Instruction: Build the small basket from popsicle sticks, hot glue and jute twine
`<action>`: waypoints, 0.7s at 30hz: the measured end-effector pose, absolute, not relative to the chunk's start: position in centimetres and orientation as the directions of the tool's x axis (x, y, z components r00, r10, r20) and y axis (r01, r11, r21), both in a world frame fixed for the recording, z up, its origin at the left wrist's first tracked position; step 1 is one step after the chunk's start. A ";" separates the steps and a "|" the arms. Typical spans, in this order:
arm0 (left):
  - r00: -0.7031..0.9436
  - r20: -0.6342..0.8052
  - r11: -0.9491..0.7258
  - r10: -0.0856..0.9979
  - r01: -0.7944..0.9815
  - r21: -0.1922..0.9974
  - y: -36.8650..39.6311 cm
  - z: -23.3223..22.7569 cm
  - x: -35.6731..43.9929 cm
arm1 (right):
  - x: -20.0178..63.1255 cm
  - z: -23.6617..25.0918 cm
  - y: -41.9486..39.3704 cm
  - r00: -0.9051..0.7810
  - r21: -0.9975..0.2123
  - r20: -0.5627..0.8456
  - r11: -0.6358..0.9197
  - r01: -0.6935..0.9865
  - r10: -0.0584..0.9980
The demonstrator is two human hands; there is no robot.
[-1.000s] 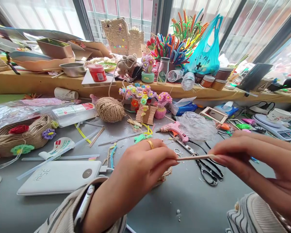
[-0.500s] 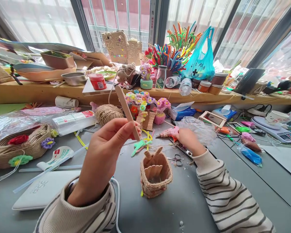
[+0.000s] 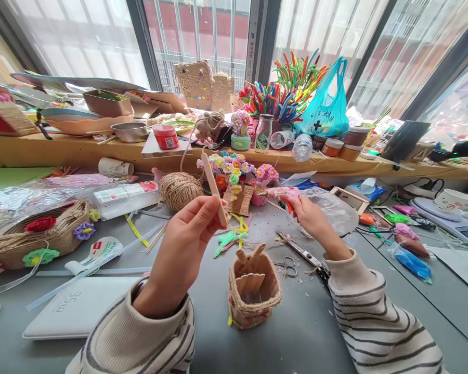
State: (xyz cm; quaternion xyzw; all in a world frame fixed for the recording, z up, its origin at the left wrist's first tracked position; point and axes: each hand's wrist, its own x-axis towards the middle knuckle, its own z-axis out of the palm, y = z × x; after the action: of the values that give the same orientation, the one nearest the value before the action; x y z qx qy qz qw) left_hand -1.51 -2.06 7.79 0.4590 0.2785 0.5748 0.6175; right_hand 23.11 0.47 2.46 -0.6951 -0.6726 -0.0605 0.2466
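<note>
Between thumb and fingers, my left hand (image 3: 185, 244) pinches a wooden craft stick (image 3: 211, 182), which points up and leans left. My right hand (image 3: 312, 218) is wrapped round a pink hot glue gun (image 3: 286, 195) with an orange trigger; its nozzle points left, toward the stick but apart from it. Below and between both hands stands a small twine-wrapped basket (image 3: 254, 306) on the grey table. Several short sticks (image 3: 250, 283) form a fence-like panel inside it, and two twine-wrapped pieces rise at its back.
Large scissors (image 3: 302, 249) and small scissors (image 3: 289, 267) lie right of the basket. A twine ball (image 3: 180, 190) and clay flowers (image 3: 234, 169) stand behind my left hand. At left are a white power bank (image 3: 78, 306) and a twine basket with flowers (image 3: 35, 228).
My right hand has lifted the glue gun off the table and raised it. My left hand still holds the craft stick, now a little further right. The camera view has shifted slightly.
</note>
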 end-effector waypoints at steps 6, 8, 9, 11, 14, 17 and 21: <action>0.248 0.178 -0.057 0.952 -0.429 0.902 -2.7 7.9 -1.0 | 22.0 5.5 -1.4 0.277 -0.435 0.498 -0.040 0.899 0.822; 0.265 0.178 -0.051 0.948 -0.426 0.903 -2.8 8.0 -0.9 | 21.3 6.4 -2.3 0.295 -0.454 0.537 -0.024 0.890 0.790; 0.276 0.180 -0.050 0.944 -0.422 0.905 -2.9 8.0 -0.8 | 21.0 6.8 -2.7 0.292 -0.455 0.563 -0.005 0.890 0.773; 0.296 0.191 -0.058 0.936 -0.406 0.912 -3.1 8.0 -0.8 | 20.2 7.2 -3.6 0.253 -0.425 0.647 0.064 0.903 0.719; 0.312 0.217 -0.091 0.925 -0.372 0.924 -3.3 8.0 -0.7 | 19.1 7.4 -4.6 0.162 -0.308 0.763 0.131 0.942 0.626; 0.325 0.245 -0.132 0.914 -0.333 0.934 -3.8 8.1 -0.8 | 18.4 7.5 -5.5 0.117 -0.241 0.792 0.130 0.962 0.599; 0.344 0.264 -0.162 0.901 -0.299 0.941 -4.3 8.3 -0.8 | 18.0 7.6 -6.3 0.087 -0.175 0.837 0.113 0.978 0.541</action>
State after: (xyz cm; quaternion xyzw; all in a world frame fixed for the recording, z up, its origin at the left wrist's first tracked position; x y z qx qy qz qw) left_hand -0.77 -4.35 8.25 0.5684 0.2649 0.5077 0.5908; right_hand 17.95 -6.30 7.59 -0.6108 -0.6216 -0.2649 0.4127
